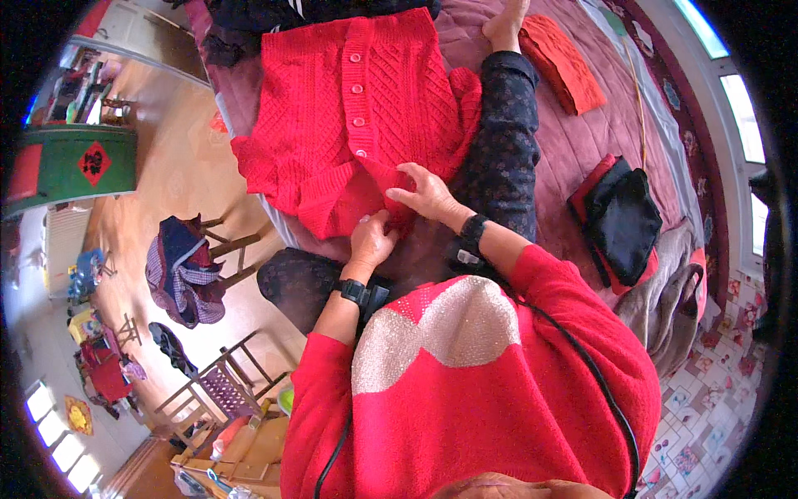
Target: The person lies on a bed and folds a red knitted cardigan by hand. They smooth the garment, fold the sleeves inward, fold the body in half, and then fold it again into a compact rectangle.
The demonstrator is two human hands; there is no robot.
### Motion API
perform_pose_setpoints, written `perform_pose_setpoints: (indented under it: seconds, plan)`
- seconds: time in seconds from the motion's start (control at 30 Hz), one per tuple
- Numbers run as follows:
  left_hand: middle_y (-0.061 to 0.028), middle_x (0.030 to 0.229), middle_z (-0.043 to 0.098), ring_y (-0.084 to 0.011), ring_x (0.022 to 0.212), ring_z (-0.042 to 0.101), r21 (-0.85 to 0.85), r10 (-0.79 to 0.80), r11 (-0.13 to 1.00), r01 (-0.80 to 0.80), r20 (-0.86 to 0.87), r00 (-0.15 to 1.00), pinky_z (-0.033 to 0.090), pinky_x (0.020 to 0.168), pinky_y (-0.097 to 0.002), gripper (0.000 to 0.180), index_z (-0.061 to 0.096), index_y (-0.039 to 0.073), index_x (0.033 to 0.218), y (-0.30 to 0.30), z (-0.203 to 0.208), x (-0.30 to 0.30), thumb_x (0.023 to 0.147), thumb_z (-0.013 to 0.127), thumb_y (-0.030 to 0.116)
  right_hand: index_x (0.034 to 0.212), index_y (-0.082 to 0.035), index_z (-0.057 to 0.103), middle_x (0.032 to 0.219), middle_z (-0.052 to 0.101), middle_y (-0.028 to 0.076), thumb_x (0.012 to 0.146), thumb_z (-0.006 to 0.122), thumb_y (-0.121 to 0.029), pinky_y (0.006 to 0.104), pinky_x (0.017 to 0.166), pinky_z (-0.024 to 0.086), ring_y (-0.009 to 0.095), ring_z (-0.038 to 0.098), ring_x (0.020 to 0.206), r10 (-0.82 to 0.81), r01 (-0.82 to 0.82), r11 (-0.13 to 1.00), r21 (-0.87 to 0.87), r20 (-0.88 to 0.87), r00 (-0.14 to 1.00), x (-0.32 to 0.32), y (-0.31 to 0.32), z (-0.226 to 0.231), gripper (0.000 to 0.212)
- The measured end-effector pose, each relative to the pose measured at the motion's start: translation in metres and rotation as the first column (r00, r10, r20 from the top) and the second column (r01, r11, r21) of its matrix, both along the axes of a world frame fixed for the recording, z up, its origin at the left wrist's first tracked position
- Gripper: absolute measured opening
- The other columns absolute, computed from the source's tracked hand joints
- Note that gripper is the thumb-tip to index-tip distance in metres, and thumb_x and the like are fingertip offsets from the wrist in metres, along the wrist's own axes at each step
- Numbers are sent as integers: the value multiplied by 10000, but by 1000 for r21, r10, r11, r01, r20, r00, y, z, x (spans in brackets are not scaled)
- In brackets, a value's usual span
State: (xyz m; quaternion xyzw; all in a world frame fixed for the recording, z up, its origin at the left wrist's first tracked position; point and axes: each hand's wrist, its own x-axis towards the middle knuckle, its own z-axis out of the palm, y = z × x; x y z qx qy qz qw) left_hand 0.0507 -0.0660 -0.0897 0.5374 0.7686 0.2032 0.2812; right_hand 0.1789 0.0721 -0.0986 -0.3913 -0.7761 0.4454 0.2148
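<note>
A red knitted cardigan (399, 100) lies spread over the bed in front of me, a column of pale buttons running down its middle. Its near edge is folded open around the neckline. My left hand (374, 244) is closed at that near edge, fingers pinching the knit; a small whitish spot shows by the fingertips, too small to name. Just right of it, my right hand (430, 198) rests over the cardigan's folded band, with thumb and forefinger apart. Its other fingers are partly hidden.
My outstretched leg (503, 133) borders the cardigan on the right. A folded orange-red cloth (564, 65) and a black garment (623, 220) lie on the pink bedcover (573, 166). Dark clothing (241, 17) sits beyond the cardigan. Left of the bed, a stool holds a pile of clothes (183, 270).
</note>
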Motion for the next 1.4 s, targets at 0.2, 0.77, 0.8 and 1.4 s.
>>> perform_pose_setpoints:
  seconds: [0.2,0.77,0.8,1.4]
  plan:
    - [-185,890,674,-379,886,642,-54,52,998,-43,182,982,515,754,-467,289,624,71,989,2,-3,-8,754,700,221,1069,-11,639,953,641,105,773,759,-320,348,758,491,245,623,878,75,-72,917,-392,-8,997,3,14,-3,444]
    - [-26,1085,661,-129,950,612,-75,212,957,-279,838,503,485,859,-296,306,611,25,1207,44,5,-14,918,621,126,1047,-46,632,814,610,13,835,708,-161,267,558,428,125,563,635,-195,-110,351,-930,-187,963,-6,19,25,253]
    - [-22,1074,664,-128,942,615,-73,202,963,-260,836,510,486,858,-295,292,618,26,1197,45,5,-15,922,616,125,1022,-49,631,813,611,14,831,709,-149,271,558,436,127,567,626,-170,-143,409,-901,-230,958,-4,22,27,229]
    - [50,825,520,-58,766,450,24,303,891,-453,712,633,421,678,-266,165,602,45,855,79,46,-44,902,667,189,994,-25,646,818,664,57,941,596,-228,295,637,527,152,640,727,5,-263,762,-592,-401,916,-5,0,63,215]
